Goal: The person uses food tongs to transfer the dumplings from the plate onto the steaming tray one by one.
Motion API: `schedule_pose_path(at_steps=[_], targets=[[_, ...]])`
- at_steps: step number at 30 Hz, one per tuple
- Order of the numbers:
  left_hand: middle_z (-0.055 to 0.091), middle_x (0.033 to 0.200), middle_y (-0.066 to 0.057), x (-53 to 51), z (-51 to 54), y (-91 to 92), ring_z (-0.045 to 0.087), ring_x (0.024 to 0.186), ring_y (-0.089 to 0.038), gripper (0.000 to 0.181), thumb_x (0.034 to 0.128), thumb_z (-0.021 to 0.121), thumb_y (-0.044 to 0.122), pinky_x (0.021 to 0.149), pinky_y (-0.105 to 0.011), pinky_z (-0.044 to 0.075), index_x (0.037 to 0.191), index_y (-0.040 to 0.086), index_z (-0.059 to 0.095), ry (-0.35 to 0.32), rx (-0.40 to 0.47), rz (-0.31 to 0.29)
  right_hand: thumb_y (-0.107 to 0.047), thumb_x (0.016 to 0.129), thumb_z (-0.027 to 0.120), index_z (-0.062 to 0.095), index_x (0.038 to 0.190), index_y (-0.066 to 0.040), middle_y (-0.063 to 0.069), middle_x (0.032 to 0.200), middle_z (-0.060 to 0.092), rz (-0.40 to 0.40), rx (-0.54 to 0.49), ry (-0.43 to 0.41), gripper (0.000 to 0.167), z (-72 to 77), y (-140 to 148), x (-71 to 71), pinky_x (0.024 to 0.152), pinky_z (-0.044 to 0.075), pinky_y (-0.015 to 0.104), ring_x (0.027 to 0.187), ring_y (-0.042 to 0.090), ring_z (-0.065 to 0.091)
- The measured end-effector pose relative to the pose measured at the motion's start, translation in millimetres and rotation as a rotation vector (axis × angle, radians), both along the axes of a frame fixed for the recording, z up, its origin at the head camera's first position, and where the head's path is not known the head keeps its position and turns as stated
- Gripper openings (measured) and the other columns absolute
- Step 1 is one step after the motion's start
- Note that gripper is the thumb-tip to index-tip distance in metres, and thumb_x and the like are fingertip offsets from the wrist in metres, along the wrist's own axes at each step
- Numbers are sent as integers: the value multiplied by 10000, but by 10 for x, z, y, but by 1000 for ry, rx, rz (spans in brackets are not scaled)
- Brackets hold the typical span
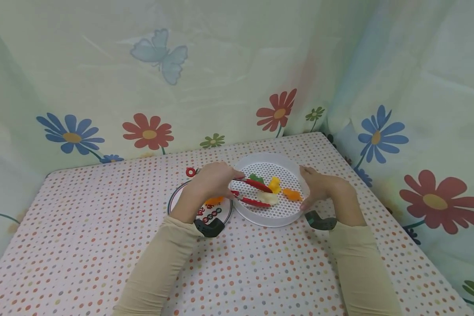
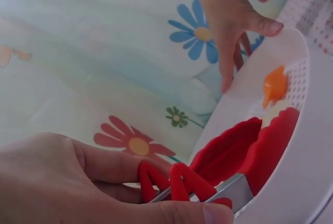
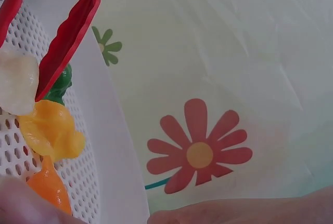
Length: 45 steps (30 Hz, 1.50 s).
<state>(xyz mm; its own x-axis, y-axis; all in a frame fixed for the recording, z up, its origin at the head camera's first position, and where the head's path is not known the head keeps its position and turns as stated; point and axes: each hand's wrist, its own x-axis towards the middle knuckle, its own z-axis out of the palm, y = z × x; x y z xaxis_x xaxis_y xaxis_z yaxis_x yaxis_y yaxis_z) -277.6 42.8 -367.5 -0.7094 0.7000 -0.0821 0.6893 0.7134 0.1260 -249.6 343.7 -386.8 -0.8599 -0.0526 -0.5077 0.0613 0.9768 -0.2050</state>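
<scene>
My left hand grips red-tipped tongs between thumb and fingers. The tongs' two arms stand apart over the white perforated basket, one tip at a whitish piece. Beside it lie a yellow piece, a green piece and an orange piece. My right hand holds the basket's right rim, thumb and fingers spread around it.
Left of the basket, partly under my left forearm, is a dark-rimmed plate with an orange piece and printed marks. A small red ring-shaped thing is behind the plate. A dotted cloth covers the table; a flowered curtain hangs behind.
</scene>
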Motion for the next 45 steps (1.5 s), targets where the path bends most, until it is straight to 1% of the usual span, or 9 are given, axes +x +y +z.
schedule_pose_path(at_steps=[8, 17, 21, 25, 31, 35, 39, 42, 45], targets=[[685, 1170, 9, 1, -5, 48, 596, 934, -140, 614, 733, 813, 356, 847, -328, 518, 1302, 280, 595, 2, -19, -7, -437, 618, 862, -7, 1495, 49, 311, 1541, -27, 0, -4, 0, 1327, 18, -4, 3, 1069, 157, 687, 1402, 515, 35], [679, 1179, 12, 10, -12, 36, 605, 963, -150, 657, 724, 818, 371, 868, -346, 520, 1327, 289, 569, 3, -21, 10, -446, 611, 861, -11, 1495, 47, 316, 1538, -27, 7, -8, 0, 1336, 19, -8, 4, 1059, 156, 696, 1399, 520, 35], [657, 1224, 15, 29, 19, -7, 611, 1016, -169, 691, 724, 816, 383, 886, -360, 516, 1350, 281, 543, 8, 2, 27, -450, 604, 862, -14, 1496, 43, 311, 1540, -35, 8, -15, 0, 1344, 18, -11, 5, 1056, 158, 698, 1399, 521, 29], [608, 1306, 42, 58, 61, -99, 603, 1108, -185, 755, 706, 827, 396, 928, -375, 502, 1376, 245, 513, 37, 74, 42, -447, 612, 859, -10, 1499, 37, 301, 1546, -31, 2, -15, 1, 1332, 6, -14, -4, 1057, 158, 698, 1402, 516, 34], [579, 1345, 33, 75, 65, -354, 598, 1131, -198, 860, 681, 836, 424, 946, -397, 494, 1420, 218, 447, 133, 202, 100, -447, 611, 860, -35, 1499, 30, 304, 1544, -43, -6, -33, -8, 1348, -5, 11, -19, 1064, 143, 696, 1402, 516, 29], [564, 1365, -6, 108, 38, -614, 589, 1162, -223, 932, 646, 851, 453, 963, -430, 484, 1431, 189, 424, 218, 256, 154, -446, 607, 862, -43, 1496, 34, 309, 1541, -44, 0, -55, -4, 1357, -5, 19, -19, 1075, 135, 686, 1399, 521, 29], [580, 1344, -49, 182, -34, -903, 591, 1171, -243, 970, 616, 872, 442, 955, -441, 490, 1425, 154, 421, 286, 297, 195, -428, 627, 859, -43, 1495, 38, 307, 1543, -44, 4, -63, -3, 1336, 6, 18, -5, 1070, 134, 694, 1398, 523, 24], [582, 1339, -67, 247, -116, -1123, 585, 1180, -258, 982, 600, 884, 431, 956, -454, 488, 1420, 144, 424, 292, 292, 234, -438, 628, 855, -38, 1491, 48, 320, 1535, -37, 18, -51, 3, 1334, -2, 18, -3, 1058, 139, 707, 1391, 532, 32], [589, 1330, -73, 296, -176, -1301, 594, 1165, -264, 982, 591, 890, 424, 946, -457, 494, 1413, 148, 428, 271, 276, 260, -437, 637, 851, -36, 1483, 69, 337, 1525, -30, 40, -48, 10, 1327, -20, 28, -17, 1054, 138, 713, 1386, 539, 35]])
